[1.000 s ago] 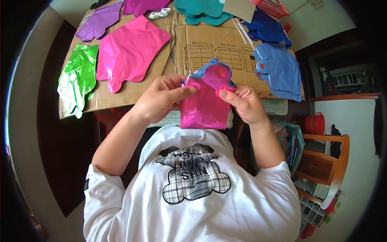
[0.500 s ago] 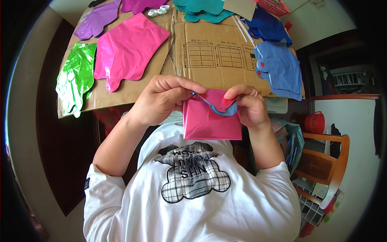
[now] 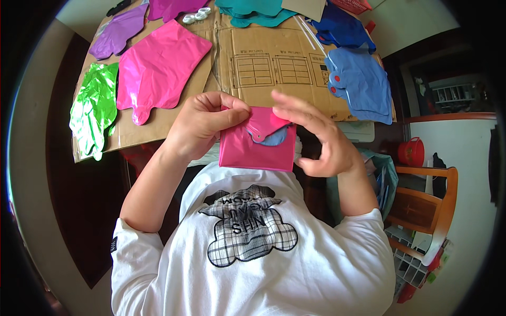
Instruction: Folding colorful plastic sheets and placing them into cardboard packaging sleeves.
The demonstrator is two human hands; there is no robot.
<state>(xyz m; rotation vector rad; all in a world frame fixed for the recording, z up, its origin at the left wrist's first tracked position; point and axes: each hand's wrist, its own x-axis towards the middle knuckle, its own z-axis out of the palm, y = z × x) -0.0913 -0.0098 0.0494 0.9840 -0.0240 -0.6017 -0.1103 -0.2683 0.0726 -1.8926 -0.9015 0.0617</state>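
Observation:
Over my lap, just in front of the table edge, is a flat square of folded shiny pink foil [image 3: 255, 155], which looks like a folded foil balloon. My left hand [image 3: 203, 124] is closed on its upper left corner, thumb on the front. A rounded pink tab hangs over the front of the square, and a light blue foil piece [image 3: 275, 138] shows from under it. At the square's right side my right hand [image 3: 327, 142] is open, its fingers stretched by the top right corner and its thumb apart, low near the right edge.
Cardboard [image 3: 274, 95] covers the table. On it lie flat foil balloons: green [image 3: 95, 108], pink [image 3: 161, 66], purple [image 3: 118, 31], teal [image 3: 255, 13], dark blue [image 3: 342, 29] and light blue [image 3: 363, 87]. White ribbon rolls [image 3: 196, 16] sit at the back. A wooden chair [image 3: 421, 208] stands at right.
My right hand has let go of the blue piece and opened. The pink tab now overlaps the blue piece. The square has moved slightly left and up, with my left hand on its corner.

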